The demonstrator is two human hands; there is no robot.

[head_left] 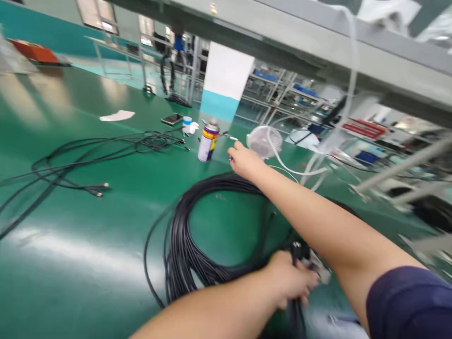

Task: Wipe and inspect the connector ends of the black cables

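Note:
My left hand (291,278) is closed around a black cable, with its black plug-like end (300,249) sticking up past the thumb. A greyish metal-looking piece (320,269) is just beyond the fingers, blurred. Beside this hand a large coil of black cable (183,235) lies on the green table. My right hand (243,160) is stretched over the far side of the coil, its fingers curled together; what they hold, if anything, is hidden. Close to it on the left stands a spray can (208,141), upright and apart from the fingers.
Loose black cables (88,155) with metal-tipped ends spread over the green table (130,226) at left. Behind them are a phone (172,118), a blue-capped bottle (187,122) and a white paper (117,116). A round mesh piece (264,141) and white tubes (296,169) lie right. A grey beam (282,37) crosses above.

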